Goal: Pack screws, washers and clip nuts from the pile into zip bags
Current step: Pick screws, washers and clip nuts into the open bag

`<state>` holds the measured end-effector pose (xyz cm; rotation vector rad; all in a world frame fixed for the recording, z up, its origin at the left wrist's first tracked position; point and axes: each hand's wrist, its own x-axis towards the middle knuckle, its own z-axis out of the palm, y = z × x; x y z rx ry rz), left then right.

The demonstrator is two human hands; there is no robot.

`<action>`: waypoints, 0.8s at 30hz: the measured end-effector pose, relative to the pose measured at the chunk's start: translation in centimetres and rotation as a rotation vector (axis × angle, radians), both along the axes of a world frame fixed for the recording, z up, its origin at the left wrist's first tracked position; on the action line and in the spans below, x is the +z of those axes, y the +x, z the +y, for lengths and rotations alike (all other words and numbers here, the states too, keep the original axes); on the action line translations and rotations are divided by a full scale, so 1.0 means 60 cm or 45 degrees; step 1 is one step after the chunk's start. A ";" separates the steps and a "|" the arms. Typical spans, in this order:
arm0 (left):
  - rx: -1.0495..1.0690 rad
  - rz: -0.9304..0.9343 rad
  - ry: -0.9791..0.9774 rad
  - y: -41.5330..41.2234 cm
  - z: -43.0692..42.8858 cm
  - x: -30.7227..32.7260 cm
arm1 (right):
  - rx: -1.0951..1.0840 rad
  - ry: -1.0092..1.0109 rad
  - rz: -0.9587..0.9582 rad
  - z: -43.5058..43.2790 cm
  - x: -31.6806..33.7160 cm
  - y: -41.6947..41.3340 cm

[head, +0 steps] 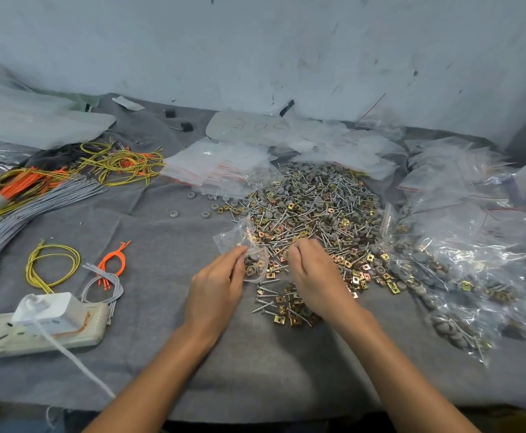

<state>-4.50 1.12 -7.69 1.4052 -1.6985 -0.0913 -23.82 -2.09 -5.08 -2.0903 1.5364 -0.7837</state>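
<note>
Pinches a small clear plastic zip bag between the thumb and fingertips of the left hand, with the crumpled bag sticking up above the grey cloth. Holds it right at the near left edge of the big pile of silver screws, grey round washers and gold square clip nuts. In the bag's bottom corner, a few grey washers and gold clip nuts. Reaches the right hand into the near side of the same pile, palm down, fingers bent, tips hidden among the parts (cannot tell if anything is held there). Just below that hand, a small heap of screws and clip nuts, a little apart from the big pile. Behind the pile on the left, a stack of flat empty zip bags with red strips. On the right, lots of filled clear bags, tumbled together beside the pile. Far over on the left, a white power strip with a white charger block plugged in, a yellow-green wire loop, some thin orange wires and a thick grey wire bundle.
</note>
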 end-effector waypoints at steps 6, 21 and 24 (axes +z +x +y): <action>-0.006 0.000 -0.013 0.000 0.001 0.000 | -0.065 0.126 -0.028 0.007 0.013 -0.005; 0.004 -0.008 -0.028 0.001 -0.002 -0.004 | -0.037 0.479 -0.740 -0.001 0.015 -0.023; 0.004 -0.013 -0.028 0.001 -0.002 -0.003 | -0.001 0.436 -0.611 -0.001 0.017 -0.026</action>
